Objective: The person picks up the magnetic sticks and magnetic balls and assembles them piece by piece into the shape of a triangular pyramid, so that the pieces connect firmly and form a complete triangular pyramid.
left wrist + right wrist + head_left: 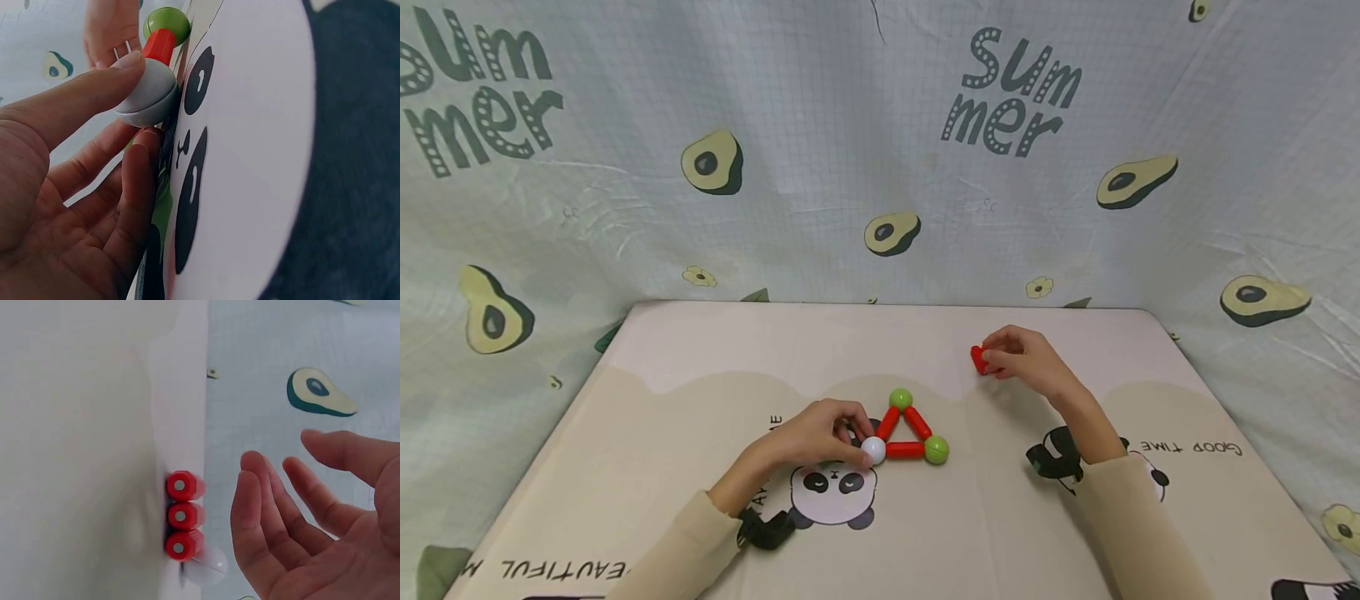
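A flat triangle of red rods (905, 450) and balls lies on the table mat, with two green balls (936, 450) and one white ball (873, 450) at its corners. My left hand (823, 433) pinches the white ball (150, 94), the thumb on top and fingertips against its lower side. Farther back, my right hand (1021, 358) hovers beside several loose red rods (180, 515), lined up side by side with pale round ends. Its fingers are loosely bent, apart from the rods, with nothing between them. Another white ball (206, 565) sits by the rods, hidden in the head view.
The mat (700, 467) carries printed pandas and lettering. A pale curtain (820, 150) with avocado prints hangs behind the table's back edge. Black straps (766, 529) are on both wrists.
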Demonstrator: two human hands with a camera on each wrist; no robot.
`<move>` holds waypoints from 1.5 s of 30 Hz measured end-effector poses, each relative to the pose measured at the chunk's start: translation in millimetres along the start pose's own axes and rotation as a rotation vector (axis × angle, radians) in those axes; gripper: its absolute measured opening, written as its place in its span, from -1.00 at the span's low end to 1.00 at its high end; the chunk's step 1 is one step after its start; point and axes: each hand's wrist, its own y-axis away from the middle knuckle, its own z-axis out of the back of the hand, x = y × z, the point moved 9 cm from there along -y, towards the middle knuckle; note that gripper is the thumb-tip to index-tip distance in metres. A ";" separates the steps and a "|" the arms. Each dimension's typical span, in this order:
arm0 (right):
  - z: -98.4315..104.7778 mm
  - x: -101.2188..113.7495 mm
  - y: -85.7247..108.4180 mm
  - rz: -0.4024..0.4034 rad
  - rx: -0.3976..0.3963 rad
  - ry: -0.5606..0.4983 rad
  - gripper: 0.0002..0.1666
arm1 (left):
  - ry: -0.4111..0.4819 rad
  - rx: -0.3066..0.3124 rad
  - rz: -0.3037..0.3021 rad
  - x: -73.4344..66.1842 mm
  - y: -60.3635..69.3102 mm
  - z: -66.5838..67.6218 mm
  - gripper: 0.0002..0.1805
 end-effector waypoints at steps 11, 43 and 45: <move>6.5 -7.4 -4.9 -0.026 -0.087 0.104 -0.50 | -0.018 -0.011 -0.005 -2.4 -2.7 2.5 -0.70; -30.2 14.7 -33.0 0.029 -0.021 0.625 -0.74 | -0.015 -0.018 0.001 -0.7 1.5 1.1 -0.71; -31.6 14.5 -33.7 0.019 -0.024 0.623 -0.73 | -0.012 -0.019 0.002 -0.9 1.6 1.0 -0.71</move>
